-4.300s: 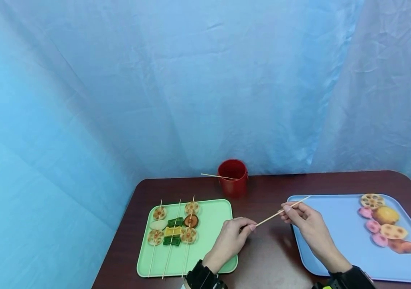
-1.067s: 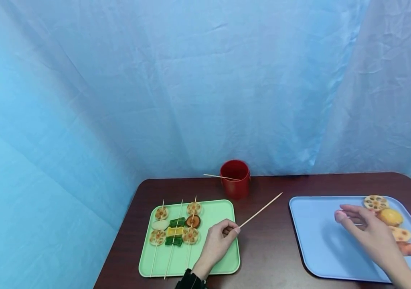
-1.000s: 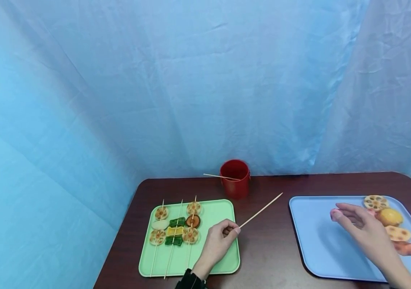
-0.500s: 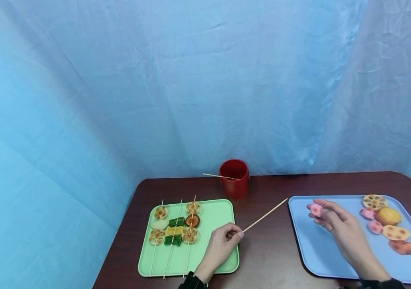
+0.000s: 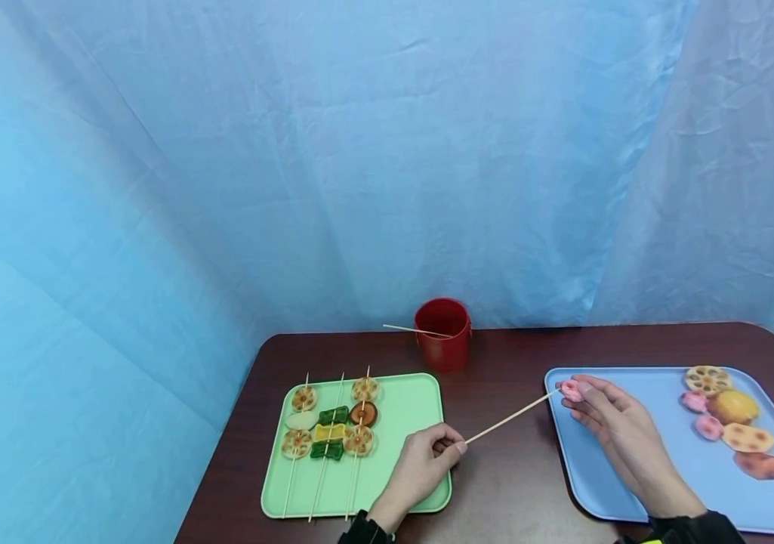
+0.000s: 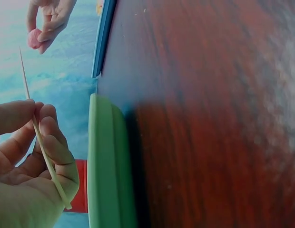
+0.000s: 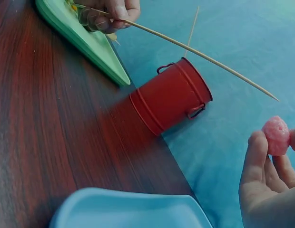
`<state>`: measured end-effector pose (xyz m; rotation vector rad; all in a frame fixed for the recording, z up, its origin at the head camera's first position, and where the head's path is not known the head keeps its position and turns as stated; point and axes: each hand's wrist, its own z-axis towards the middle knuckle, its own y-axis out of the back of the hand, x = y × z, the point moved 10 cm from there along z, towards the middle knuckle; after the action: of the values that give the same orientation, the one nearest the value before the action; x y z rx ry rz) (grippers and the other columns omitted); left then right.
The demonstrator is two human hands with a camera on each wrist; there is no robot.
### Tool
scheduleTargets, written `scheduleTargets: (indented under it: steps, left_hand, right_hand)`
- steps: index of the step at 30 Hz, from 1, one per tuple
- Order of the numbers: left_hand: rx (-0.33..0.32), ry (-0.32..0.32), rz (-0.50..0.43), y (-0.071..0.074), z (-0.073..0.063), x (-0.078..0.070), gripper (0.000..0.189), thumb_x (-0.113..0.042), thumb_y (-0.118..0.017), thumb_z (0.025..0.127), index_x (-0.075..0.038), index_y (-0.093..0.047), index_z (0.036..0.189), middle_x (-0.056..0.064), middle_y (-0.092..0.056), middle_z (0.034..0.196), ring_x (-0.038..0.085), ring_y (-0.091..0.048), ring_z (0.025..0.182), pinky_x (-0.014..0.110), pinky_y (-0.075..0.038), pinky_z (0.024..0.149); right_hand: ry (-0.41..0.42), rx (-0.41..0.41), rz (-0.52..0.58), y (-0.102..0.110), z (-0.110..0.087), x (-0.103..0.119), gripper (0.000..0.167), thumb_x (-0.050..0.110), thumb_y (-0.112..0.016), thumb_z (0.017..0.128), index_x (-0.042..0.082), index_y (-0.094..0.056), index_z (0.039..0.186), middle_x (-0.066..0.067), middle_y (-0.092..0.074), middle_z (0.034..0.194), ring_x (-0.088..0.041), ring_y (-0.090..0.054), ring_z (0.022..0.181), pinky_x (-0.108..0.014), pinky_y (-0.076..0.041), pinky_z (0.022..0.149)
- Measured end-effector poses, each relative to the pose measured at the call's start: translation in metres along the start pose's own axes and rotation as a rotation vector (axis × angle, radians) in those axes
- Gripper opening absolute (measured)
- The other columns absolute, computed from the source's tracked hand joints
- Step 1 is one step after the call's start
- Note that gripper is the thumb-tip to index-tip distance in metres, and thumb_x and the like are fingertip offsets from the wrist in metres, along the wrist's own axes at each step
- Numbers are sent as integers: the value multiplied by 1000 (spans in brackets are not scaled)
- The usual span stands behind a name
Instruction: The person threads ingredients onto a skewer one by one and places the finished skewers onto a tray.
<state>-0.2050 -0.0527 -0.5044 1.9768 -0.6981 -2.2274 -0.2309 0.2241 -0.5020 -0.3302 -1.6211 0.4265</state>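
Note:
My left hand point(image 5: 420, 468) pinches a thin bamboo skewer point(image 5: 512, 415) near its lower part, over the right edge of the green tray point(image 5: 403, 408). The skewer slants up to the right, bare along its visible length, and its blunt end lies across the palm in the left wrist view. Between thumb and fingers, my right hand point(image 5: 631, 438) holds a small, lumpy pink ball-shaped food piece point(image 5: 571, 391) over the left part of the blue tray point(image 5: 604, 483). The skewer's pointed tip overlaps the piece's edge in the head view; both wrist views show a small gap between them.
Three loaded skewers lie on the green tray, with lotus root slices point(image 5: 297, 443), green and yellow pieces point(image 5: 328, 433) and a mushroom slice point(image 5: 363, 414). A red bucket point(image 5: 442, 351) holding a skewer stands behind. Two pink pieces point(image 5: 708, 428) and other foods point(image 5: 748, 437) lie on the blue tray.
Earlier both hands held the skewer. The right hand then took a pink piece from the blue tray and carried it left to the skewer's tip. The left hand shifted slightly right recently.

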Motion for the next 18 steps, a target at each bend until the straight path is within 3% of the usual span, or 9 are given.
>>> scheduleTargets:
  steps: [8, 18]
  left_hand:
    - [32, 2, -5, -4, -3, -1, 8, -16, -72, 97, -10, -74, 92, -9, -65, 76, -2, -58, 64, 18, -49, 62]
    - [24, 6, 20, -2, -4, 2, 8, -16, -72, 97, -12, -74, 90, -11, -64, 76, -3, -56, 64, 17, -47, 62]
  right_hand:
    - [-2, -55, 44, -2, 3, -1, 12, 13, -59, 106, 9, -64, 116, 1, -73, 110, -8, -70, 103, -25, -56, 90]
    - [-31, -69, 73, -5, 0, -3, 12, 13, -62, 105, 8, -61, 115, -1, -72, 110, -9, -70, 105, -26, -55, 92]
